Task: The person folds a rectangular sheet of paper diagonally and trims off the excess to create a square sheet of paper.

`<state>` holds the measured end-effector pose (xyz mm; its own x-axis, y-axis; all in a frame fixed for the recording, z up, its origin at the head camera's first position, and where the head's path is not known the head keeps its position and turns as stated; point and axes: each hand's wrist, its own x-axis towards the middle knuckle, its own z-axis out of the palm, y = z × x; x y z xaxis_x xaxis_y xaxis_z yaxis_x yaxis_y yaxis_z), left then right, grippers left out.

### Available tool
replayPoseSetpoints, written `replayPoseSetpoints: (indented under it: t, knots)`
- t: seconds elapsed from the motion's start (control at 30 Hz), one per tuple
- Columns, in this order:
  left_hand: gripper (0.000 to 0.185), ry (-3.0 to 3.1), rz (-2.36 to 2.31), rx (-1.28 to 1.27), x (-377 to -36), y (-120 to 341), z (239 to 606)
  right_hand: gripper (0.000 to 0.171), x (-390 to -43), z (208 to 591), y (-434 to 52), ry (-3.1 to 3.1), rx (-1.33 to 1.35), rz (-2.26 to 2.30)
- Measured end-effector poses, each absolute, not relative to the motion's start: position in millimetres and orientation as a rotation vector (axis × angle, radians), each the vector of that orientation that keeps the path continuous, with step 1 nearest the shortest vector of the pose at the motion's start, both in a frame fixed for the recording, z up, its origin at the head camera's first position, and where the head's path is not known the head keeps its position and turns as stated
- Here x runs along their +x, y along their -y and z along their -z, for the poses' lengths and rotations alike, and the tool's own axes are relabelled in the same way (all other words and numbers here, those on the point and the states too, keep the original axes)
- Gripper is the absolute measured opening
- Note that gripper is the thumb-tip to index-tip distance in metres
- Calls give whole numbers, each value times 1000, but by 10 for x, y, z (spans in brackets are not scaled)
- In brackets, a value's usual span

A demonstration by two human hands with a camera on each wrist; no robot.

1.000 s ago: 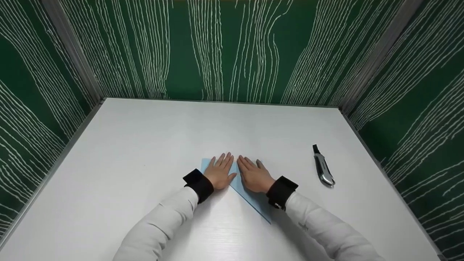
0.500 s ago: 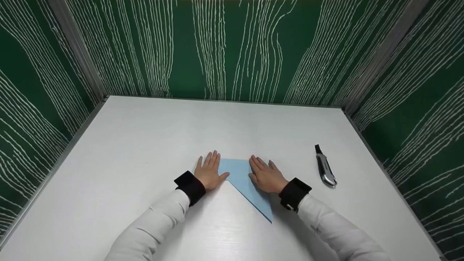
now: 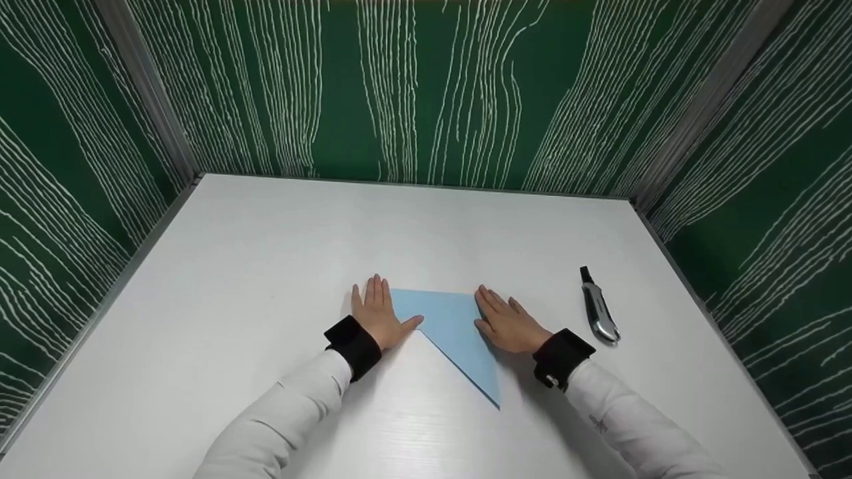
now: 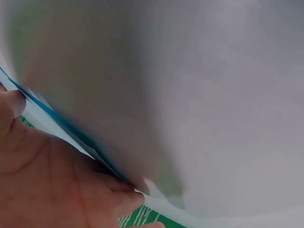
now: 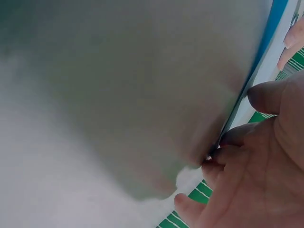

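Observation:
A light blue paper folded into a triangle [image 3: 452, 332] lies flat on the white table [image 3: 266, 266], its long point aimed at me. My left hand [image 3: 378, 316] lies flat with straight fingers on the paper's left corner, thumb along the folded edge. My right hand [image 3: 509, 322] lies flat on the paper's right corner. In the left wrist view the left hand [image 4: 57, 185] shows with the paper's blue edge [image 4: 52, 116] beside it. In the right wrist view the right hand [image 5: 256, 166] presses beside the blue edge [image 5: 266, 42].
A silver and black utility knife [image 3: 598, 308] lies on the table to the right of my right hand. Green walls with white wavy lines [image 3: 426, 86] close in the table at the back and on both sides.
Both hands have slid apart along the paper, the left one leftward and the right one rightward, baring the middle of the blue triangle. The knife has stayed in place.

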<state>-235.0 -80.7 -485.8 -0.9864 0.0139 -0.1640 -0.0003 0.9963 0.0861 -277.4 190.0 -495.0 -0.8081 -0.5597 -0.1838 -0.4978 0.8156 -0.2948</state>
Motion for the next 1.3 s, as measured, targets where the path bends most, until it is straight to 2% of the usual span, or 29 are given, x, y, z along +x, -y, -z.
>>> replayPoseSetpoints:
  t: [0.63,1.3]
  knots:
    - [118,-3016,215,-164,-2407,704,4977,67,-2776,4886,-2078,-2685,-825,397]
    - [110,-3023,180,-160,-2396,678,4752,64,-2648,4887,-1960,-2838,-860,226]
